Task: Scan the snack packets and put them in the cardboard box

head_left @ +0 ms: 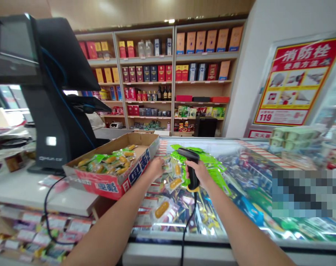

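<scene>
My right hand (201, 173) is wrapped round the grip of a black barcode scanner (189, 157), whose cable hangs down toward me. The scanner head points left over a heap of green snack packets (209, 166) lying on a glass freezer lid (253, 173). My left hand (156, 167) is closed on one of those packets (168, 168) at the heap's left edge. Two clear packets with yellow contents (162, 210) lie nearer me on the glass.
A shallow cardboard box (115, 183) holding several more packets sits at the left on a white counter (21, 190), beside a black till terminal (54, 99). Shelves of boxes and bottles (168, 77) fill the back wall. Stacked cups (292, 138) stand at the right.
</scene>
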